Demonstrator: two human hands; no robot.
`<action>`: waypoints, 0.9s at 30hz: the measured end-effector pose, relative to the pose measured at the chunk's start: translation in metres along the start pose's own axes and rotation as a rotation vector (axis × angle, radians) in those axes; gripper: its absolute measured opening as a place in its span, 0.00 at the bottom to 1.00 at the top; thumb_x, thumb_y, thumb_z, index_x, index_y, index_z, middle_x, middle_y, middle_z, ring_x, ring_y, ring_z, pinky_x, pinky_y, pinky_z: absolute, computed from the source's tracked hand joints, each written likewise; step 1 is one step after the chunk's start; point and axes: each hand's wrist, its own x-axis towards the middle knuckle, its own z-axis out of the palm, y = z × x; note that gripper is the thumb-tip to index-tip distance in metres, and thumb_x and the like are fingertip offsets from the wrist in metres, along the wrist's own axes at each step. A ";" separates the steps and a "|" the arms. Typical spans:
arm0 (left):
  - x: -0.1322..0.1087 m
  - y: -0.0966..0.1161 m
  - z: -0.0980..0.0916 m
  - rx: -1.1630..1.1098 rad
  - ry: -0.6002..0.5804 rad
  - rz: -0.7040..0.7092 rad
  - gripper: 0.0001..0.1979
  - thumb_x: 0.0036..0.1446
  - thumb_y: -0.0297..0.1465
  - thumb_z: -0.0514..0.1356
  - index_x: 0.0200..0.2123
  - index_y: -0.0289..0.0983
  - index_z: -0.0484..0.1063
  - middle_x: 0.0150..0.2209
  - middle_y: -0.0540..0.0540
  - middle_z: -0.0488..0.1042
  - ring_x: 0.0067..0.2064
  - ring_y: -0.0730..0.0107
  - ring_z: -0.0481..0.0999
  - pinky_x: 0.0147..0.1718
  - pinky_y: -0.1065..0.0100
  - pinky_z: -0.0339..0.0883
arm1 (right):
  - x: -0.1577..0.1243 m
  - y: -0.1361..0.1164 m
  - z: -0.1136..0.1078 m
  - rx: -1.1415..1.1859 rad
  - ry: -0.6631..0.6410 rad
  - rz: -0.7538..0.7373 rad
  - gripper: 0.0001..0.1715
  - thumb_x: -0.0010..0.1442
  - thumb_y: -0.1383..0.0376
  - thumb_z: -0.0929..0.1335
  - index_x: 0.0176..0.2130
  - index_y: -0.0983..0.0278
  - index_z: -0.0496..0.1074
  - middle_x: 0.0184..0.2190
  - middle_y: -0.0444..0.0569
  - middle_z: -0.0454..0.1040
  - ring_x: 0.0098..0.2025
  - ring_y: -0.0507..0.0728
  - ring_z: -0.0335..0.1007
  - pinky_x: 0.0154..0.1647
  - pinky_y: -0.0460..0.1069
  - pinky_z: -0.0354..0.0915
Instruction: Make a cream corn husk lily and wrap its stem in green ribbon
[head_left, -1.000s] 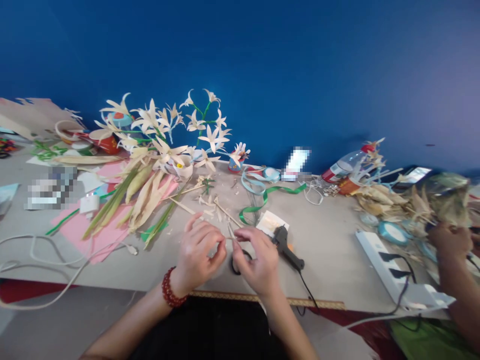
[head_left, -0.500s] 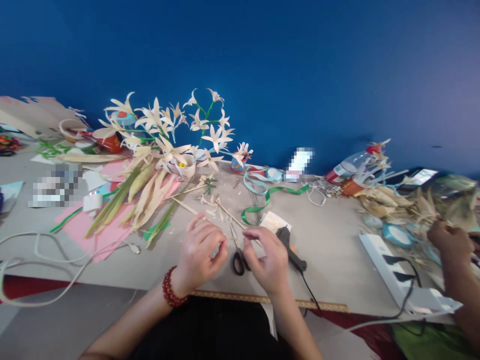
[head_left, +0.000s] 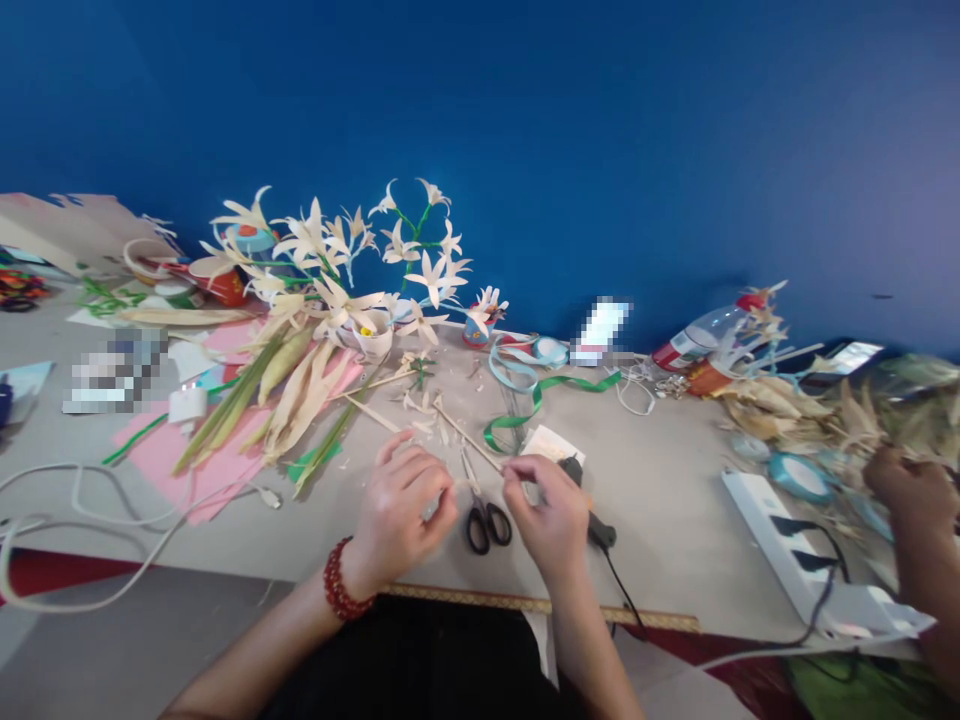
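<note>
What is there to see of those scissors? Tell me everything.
The scissors have two black, plastic-looking handle loops and slim blades that look like metal. They lie on the grey table, loops toward the person, tips pointing away and slightly left. They sit between the left hand and right hand, touched by neither. Whether the blades are fully closed is unclear.

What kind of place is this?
Probably a craft workspace: there are pale, star-shaped, handmade-looking flowers, black-handled metal scissors and a long, curling green ribbon.

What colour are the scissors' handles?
Black; the handles show best in the head view.
</note>
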 end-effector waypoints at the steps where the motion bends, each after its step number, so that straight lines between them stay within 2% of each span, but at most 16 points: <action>1: 0.000 0.000 0.000 0.000 -0.004 0.001 0.07 0.55 0.22 0.57 0.27 0.39 0.67 0.27 0.51 0.73 0.32 0.69 0.71 0.57 0.51 0.58 | 0.000 0.000 -0.001 -0.005 -0.006 -0.005 0.06 0.59 0.71 0.66 0.33 0.62 0.72 0.29 0.49 0.76 0.33 0.57 0.73 0.38 0.51 0.67; 5: 0.002 0.001 0.001 0.003 -0.029 0.014 0.07 0.55 0.22 0.57 0.27 0.39 0.67 0.27 0.51 0.73 0.33 0.69 0.71 0.58 0.51 0.58 | 0.004 -0.015 0.002 0.054 -0.165 -0.089 0.05 0.59 0.70 0.66 0.37 0.63 0.72 0.33 0.50 0.77 0.36 0.58 0.73 0.40 0.51 0.67; 8: 0.004 0.003 0.001 0.008 -0.039 0.018 0.07 0.55 0.22 0.57 0.27 0.39 0.66 0.27 0.51 0.73 0.33 0.69 0.71 0.58 0.51 0.58 | 0.006 -0.021 0.009 0.069 -0.204 -0.112 0.05 0.60 0.70 0.66 0.33 0.62 0.71 0.27 0.47 0.75 0.31 0.56 0.71 0.35 0.49 0.65; 11: 0.003 0.002 -0.001 0.012 -0.032 0.021 0.08 0.55 0.22 0.57 0.27 0.39 0.66 0.26 0.52 0.73 0.32 0.69 0.70 0.57 0.51 0.59 | 0.005 -0.012 0.009 0.064 -0.189 -0.088 0.07 0.60 0.70 0.66 0.30 0.62 0.70 0.26 0.46 0.74 0.30 0.55 0.70 0.34 0.49 0.65; 16: 0.000 -0.003 -0.002 0.008 0.007 0.004 0.07 0.55 0.22 0.58 0.27 0.39 0.67 0.27 0.51 0.73 0.32 0.69 0.71 0.57 0.51 0.59 | 0.001 0.001 0.000 0.029 -0.051 0.004 0.06 0.60 0.70 0.65 0.31 0.62 0.70 0.28 0.48 0.75 0.33 0.57 0.72 0.38 0.50 0.66; 19: 0.001 -0.002 -0.001 0.003 -0.002 0.008 0.07 0.55 0.22 0.58 0.27 0.39 0.67 0.27 0.51 0.73 0.32 0.69 0.72 0.57 0.51 0.59 | 0.000 -0.009 0.002 0.076 -0.138 -0.011 0.04 0.60 0.69 0.66 0.35 0.63 0.71 0.31 0.49 0.76 0.35 0.57 0.72 0.39 0.51 0.66; 21: 0.003 0.000 0.000 0.000 0.000 0.015 0.07 0.54 0.22 0.58 0.27 0.39 0.67 0.27 0.51 0.73 0.32 0.69 0.72 0.57 0.52 0.60 | 0.001 -0.018 0.008 0.089 -0.174 -0.017 0.03 0.59 0.69 0.66 0.34 0.63 0.70 0.30 0.48 0.75 0.34 0.56 0.71 0.37 0.50 0.66; 24: 0.004 0.001 0.000 0.002 0.012 0.014 0.07 0.54 0.22 0.58 0.27 0.39 0.66 0.26 0.51 0.73 0.32 0.69 0.72 0.58 0.51 0.59 | 0.000 -0.019 0.015 0.078 -0.163 -0.001 0.06 0.58 0.71 0.66 0.29 0.62 0.69 0.25 0.45 0.73 0.29 0.54 0.70 0.33 0.48 0.64; 27: 0.003 0.000 0.000 0.005 0.036 0.009 0.07 0.54 0.22 0.58 0.27 0.39 0.66 0.27 0.51 0.73 0.32 0.69 0.72 0.57 0.51 0.60 | -0.003 -0.007 0.014 0.045 -0.122 0.043 0.05 0.56 0.71 0.66 0.31 0.62 0.70 0.26 0.45 0.74 0.29 0.54 0.71 0.35 0.49 0.65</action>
